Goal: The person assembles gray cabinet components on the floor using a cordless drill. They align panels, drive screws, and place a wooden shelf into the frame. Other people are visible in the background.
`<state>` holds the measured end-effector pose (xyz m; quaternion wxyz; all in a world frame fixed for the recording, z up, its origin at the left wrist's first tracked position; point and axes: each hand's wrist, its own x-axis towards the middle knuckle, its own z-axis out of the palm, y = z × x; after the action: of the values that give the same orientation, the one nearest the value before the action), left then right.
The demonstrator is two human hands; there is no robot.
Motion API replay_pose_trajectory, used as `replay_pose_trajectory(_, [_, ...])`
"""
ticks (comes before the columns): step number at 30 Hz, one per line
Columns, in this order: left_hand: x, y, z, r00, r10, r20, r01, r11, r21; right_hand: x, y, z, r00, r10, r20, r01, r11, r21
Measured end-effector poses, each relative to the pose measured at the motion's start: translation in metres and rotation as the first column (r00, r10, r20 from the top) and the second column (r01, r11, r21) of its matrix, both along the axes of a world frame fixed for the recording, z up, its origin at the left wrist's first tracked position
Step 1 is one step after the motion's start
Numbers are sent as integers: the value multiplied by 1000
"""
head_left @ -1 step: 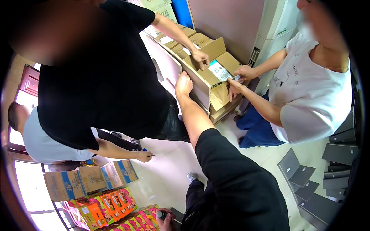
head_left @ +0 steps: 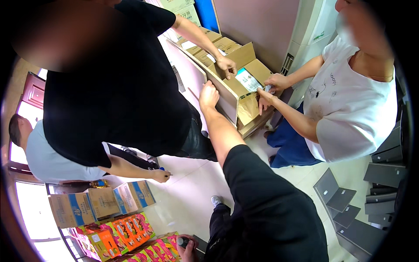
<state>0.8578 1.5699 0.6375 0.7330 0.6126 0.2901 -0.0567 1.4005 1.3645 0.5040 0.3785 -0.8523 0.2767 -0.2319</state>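
The right hand (head_left: 209,95) is gripping the edge of a pale board (head_left: 225,104), while the left hand (head_left: 189,252) is holding a dark, round-ended object (head_left: 183,241).
The board is standing directly at the right fingers, well apart from the left hand; the dark object is sitting inside the closed left fingers, near some colourful cartons (head_left: 128,231). Just beyond the board, an open box (head_left: 242,55) is standing, and a co-worker's hand (head_left: 228,67) is hanging close to it.
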Motion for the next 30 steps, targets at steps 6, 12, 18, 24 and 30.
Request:
replay_pose_trajectory(6, [16, -9, -10, 991, 35, 133, -16, 990, -143, -30, -33, 5, 990, 134, 39, -127, 983, -136])
replay_pose_trajectory(12, [13, -11, -15, 988, -5, 156, 33, 984, -178, -63, -45, 12, 983, 169, 66, -155, 973, -170])
replay_pose_trajectory(18, [26, -17, -1, 990, -83, 113, 100, 984, -149, -121, -59, 9, 974, 175, 142, -153, 976, -155])
replay_pose_trajectory(24, [69, -27, -5, 984, -178, 2, 177, 976, 128, -199, -79, 20, 973, 74, 220, -62, 996, -63])
replay_pose_trajectory(30, [150, -54, 9, 905, -395, 159, 335, 891, 307, -274, -93, 22, 979, 28, 204, -45, 996, 80])
